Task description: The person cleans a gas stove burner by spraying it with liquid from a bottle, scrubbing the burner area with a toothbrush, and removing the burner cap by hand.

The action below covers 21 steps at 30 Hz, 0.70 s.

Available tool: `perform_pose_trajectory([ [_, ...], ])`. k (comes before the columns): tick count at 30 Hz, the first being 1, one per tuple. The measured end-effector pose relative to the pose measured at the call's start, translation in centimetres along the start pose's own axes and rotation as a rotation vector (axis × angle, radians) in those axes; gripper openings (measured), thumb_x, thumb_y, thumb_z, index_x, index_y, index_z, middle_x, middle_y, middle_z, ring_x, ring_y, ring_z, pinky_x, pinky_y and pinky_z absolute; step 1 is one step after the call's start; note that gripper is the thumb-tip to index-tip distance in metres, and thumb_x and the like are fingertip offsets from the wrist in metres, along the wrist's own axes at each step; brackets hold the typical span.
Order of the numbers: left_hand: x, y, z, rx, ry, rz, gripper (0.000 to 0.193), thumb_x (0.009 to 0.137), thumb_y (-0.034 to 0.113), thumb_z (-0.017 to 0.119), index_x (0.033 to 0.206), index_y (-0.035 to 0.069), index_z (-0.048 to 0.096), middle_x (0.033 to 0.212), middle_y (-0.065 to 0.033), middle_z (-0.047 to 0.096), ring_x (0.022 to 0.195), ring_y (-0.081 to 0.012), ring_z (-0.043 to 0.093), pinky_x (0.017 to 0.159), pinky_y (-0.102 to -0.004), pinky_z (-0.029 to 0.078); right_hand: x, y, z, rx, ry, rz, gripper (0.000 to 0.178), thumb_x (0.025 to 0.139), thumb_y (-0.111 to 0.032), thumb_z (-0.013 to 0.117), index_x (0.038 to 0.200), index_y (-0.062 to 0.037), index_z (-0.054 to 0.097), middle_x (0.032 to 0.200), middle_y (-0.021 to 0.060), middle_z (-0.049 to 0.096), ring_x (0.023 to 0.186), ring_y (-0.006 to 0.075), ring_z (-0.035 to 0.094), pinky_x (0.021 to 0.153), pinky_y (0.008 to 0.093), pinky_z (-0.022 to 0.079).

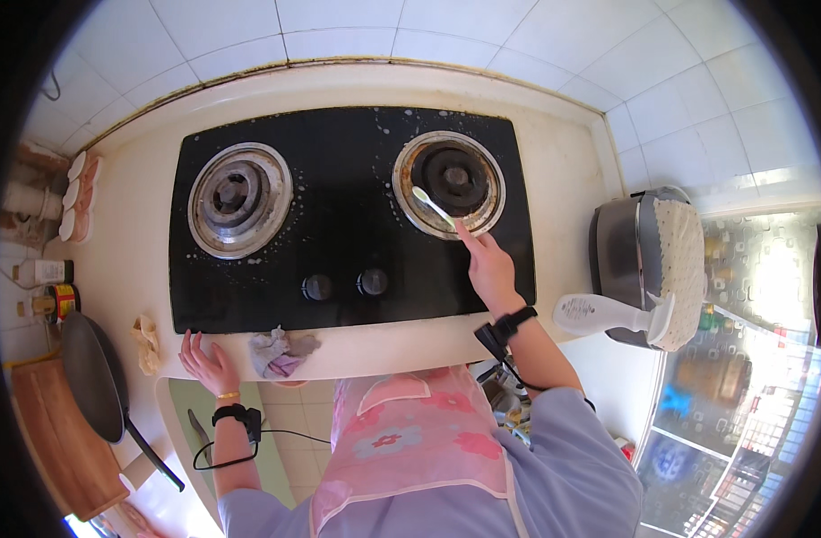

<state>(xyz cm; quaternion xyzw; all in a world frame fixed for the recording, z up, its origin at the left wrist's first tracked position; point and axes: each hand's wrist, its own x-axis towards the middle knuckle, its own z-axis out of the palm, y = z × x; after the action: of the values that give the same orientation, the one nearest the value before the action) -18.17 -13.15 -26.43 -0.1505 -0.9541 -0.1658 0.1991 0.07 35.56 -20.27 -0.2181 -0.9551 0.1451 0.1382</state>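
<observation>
My right hand (489, 267) grips a small pale toothbrush (433, 207) whose head rests on the metal ring of the right burner (449, 184) of a black glass two-burner stove (348, 215). White droplets speckle the glass. My left hand (210, 365) lies flat with fingers spread on the cream counter edge (384, 345), just left of a crumpled grey-purple rag (280, 352). The left burner (239, 198) is bare. Two knobs (343, 285) sit at the stove's front.
A white spray bottle (608, 316) lies on the counter at the right, beside a grey appliance with a knitted cover (648, 260). A dark frying pan (92, 377) rests on a wooden board at the left. A beige cloth (147, 341), jars and small pots (77, 197) stand further left.
</observation>
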Motion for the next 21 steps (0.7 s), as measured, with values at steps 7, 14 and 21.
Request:
perform_pose_trajectory([
  [7,0.0,0.4,-0.7,-0.044,0.051,-0.003,0.039,0.084,0.011,0.054,0.121,0.002,0.05,0.132,-0.0144,0.048,0.122,-0.0343,0.042,0.107,-0.0491,0.026,-4.0,2.1,-2.2,-0.071,-0.111,0.092,0.067,0.077,0.007,0.052,0.132,-0.0313,0.052,0.078,0.0073,0.051,0.064,0.029,0.057,0.057,0.0381,0.048],
  [14,0.4,0.7,-0.2,-0.065,0.08,0.04,0.04,0.085,0.012,0.054,0.123,0.0,0.048,0.132,-0.0165,0.047,0.122,-0.0355,0.042,0.104,-0.0488,0.028,0.9,-0.7,-0.1,0.033,0.01,-0.006,0.064,0.079,0.006,0.052,0.131,-0.0303,0.053,0.081,0.0077,0.054,0.068,0.0297,0.058,0.06,0.0379,0.048],
  [21,0.1,0.4,-0.6,-0.038,0.059,0.028,0.042,0.084,0.011,0.055,0.124,0.001,0.047,0.133,-0.0163,0.046,0.122,-0.0353,0.042,0.104,-0.048,0.028,-5.2,3.2,-2.2,0.047,-0.043,0.232,0.064,0.079,0.007,0.05,0.131,-0.0305,0.054,0.078,0.0082,0.053,0.07,0.0269,0.059,0.062,0.0347,0.048],
])
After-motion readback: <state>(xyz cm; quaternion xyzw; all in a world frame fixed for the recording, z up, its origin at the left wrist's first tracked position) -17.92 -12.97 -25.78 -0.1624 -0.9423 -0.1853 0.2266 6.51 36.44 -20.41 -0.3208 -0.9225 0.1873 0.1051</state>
